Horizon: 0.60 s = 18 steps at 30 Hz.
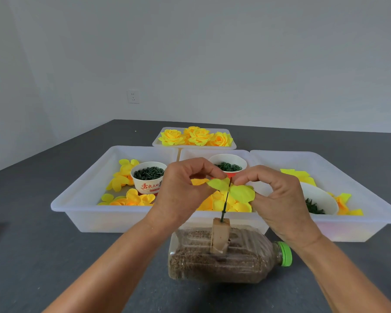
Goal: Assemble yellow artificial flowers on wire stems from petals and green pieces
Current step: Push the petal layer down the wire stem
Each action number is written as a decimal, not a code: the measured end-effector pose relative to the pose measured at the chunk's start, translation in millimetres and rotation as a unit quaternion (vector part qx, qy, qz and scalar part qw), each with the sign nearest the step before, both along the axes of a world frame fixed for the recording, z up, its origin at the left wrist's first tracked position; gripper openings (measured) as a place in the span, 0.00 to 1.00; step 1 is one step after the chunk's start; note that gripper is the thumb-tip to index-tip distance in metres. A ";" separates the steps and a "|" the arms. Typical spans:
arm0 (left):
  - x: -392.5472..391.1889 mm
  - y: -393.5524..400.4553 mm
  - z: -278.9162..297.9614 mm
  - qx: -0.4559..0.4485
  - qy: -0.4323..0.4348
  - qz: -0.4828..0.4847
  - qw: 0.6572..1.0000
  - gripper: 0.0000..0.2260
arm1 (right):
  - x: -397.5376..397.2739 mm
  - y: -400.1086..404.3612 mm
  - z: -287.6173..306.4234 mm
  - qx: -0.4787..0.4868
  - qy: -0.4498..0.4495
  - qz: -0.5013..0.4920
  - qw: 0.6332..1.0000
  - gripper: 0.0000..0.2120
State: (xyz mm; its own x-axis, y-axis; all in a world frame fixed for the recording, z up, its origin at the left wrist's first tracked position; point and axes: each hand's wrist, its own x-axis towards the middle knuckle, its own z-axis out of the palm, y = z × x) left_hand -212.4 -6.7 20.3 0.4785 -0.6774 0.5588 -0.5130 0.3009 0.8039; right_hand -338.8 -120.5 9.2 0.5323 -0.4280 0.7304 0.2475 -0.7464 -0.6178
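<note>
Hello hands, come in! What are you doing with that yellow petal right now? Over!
Left hand and right hand both pinching yellow-green petal piece. Petal sits on upright wire stem, stuck in wooden block. Nothing blocking.

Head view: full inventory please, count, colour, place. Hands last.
table: 1, dark grey, under everything
trays: 4, translucent white; three in a row, one behind
finished flowers: about 4, yellow, in the back tray
loose petals: many, yellow, in the three front trays
paper cups: 3, white, each holding dark green pieces, one in each front tray; the right one tilted
bottle: 1, clear with green cap, on its side, filled with brown grains
block: 1, tan, upright in the bottle
wire stem: 1, dark green, upright in the block
petal piece: 1, yellow-green, on the stem
left hand: pinches the petal piece
right hand: pinches the petal piece
</note>
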 end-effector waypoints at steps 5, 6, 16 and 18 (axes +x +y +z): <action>-0.8 3.2 -7.0 0.016 -0.133 0.042 0.990 0.11 | 0.4 -2.9 -11.1 -0.085 0.007 -0.035 0.996 0.13; -0.3 3.8 -8.9 0.017 -0.165 0.046 0.985 0.10 | 0.1 -3.3 -13.2 -0.099 0.007 -0.036 0.994 0.10; 6.5 6.5 -25.2 -0.020 -0.363 0.058 0.930 0.04 | -1.4 -0.6 -31.8 -0.166 0.009 -0.046 0.985 0.02; 6.3 7.3 -27.5 -0.019 -0.392 0.068 0.917 0.03 | -2.5 -0.4 -33.9 -0.182 0.013 -0.050 0.982 0.03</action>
